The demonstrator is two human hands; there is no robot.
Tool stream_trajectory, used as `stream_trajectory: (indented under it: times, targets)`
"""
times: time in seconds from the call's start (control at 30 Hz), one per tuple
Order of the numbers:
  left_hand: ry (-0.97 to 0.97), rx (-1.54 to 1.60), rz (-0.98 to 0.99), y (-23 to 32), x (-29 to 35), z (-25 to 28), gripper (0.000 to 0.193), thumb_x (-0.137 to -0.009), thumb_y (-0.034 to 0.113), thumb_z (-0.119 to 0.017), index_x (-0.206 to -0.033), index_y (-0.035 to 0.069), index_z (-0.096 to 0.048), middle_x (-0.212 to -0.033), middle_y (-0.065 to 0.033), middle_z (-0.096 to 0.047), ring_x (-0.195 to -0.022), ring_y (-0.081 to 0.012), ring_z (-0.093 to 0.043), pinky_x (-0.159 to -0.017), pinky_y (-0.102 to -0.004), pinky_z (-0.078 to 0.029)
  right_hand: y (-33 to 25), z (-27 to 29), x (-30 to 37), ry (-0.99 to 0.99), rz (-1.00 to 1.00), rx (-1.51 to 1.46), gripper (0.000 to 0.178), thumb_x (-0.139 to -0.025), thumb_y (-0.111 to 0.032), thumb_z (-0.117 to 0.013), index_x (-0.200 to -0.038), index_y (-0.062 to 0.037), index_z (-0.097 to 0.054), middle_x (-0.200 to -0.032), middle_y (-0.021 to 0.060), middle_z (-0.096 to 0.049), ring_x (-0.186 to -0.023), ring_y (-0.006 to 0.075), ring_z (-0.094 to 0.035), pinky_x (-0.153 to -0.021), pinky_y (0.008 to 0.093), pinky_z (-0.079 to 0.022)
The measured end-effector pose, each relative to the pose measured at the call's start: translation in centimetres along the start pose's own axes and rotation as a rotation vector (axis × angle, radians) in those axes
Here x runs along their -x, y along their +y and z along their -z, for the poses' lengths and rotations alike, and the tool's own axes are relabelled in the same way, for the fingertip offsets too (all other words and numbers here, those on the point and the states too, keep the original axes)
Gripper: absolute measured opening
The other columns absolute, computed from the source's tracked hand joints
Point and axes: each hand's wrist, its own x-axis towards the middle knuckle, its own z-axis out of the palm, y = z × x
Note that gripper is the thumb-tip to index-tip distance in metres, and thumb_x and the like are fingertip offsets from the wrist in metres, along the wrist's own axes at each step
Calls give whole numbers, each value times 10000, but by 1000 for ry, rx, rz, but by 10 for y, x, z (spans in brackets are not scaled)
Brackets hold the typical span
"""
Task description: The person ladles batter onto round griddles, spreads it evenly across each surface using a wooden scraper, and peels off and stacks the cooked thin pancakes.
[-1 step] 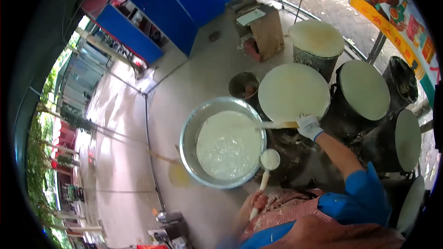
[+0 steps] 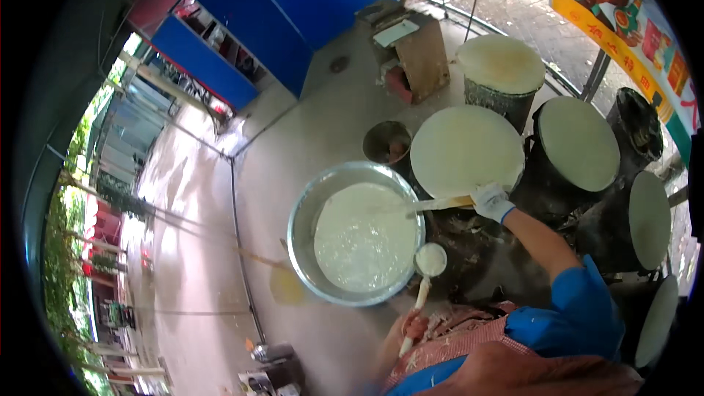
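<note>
My right hand (image 2: 491, 201), in a white glove, grips the yellowish wooden handle of a long flat scraper (image 2: 440, 204). Its pale blade points left over the rim of a wide metal basin (image 2: 295, 249), and the tip is blurred. White batter-like liquid (image 2: 363, 238) covers the basin's bottom. Bare and low in front of me, my left hand (image 2: 414, 325) is closed round the pale handle of a ladle (image 2: 431, 259). The ladle's round cup, with white stuff in it, is beside the basin's right rim. Just beyond the scraper is a round pale griddle (image 2: 468, 150).
More round pale-topped griddles on dark drums stand around on the right, among them a far one (image 2: 501, 64) and a right one (image 2: 579, 143). A small bucket (image 2: 387, 142) is behind the basin. Farther off are a wooden box (image 2: 418, 59) and blue panels (image 2: 257, 15).
The view has shifted very slightly, so the basin and ladle appear a little lower. Both hands keep their hold on the scraper and the ladle.
</note>
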Motion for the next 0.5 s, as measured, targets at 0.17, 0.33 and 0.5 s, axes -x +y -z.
stream_trajectory:
  times: [0.17, 0.33, 0.5]
  targets:
    - [-64, -550, 252, -63, -10, -56, 409, -974, 423, -494, -713, 115, -431, -592, 5, -406, -444, -105, -399, -387, -265, -340, 88, 33, -45, 215, -20, -146, 288, -743, -285, -645, -897, -42, -642, -834, 208, -657, -812, 383, -648, -732, 489, -513]
    - [-51, -617, 191, -57, -23, -65, 432, -973, 389, -501, -674, 99, -389, -489, 17, -309, -397, -101, -324, -364, -259, -258, 132, 166, -108, 292, -103, -116, 316, -756, -278, -645, -960, -37, -644, -944, 231, -658, -901, 402, -635, -795, 483, -490]
    - [-92, -622, 151, -118, -57, -104, 413, -980, 360, -501, -677, 110, -373, -498, 22, -311, -398, -96, -315, -371, -252, -256, 236, 217, -147, 286, -220, -359, 362, -756, -249, -620, -1026, -9, -635, -931, 238, -657, -882, 372, -640, -780, 464, -485]
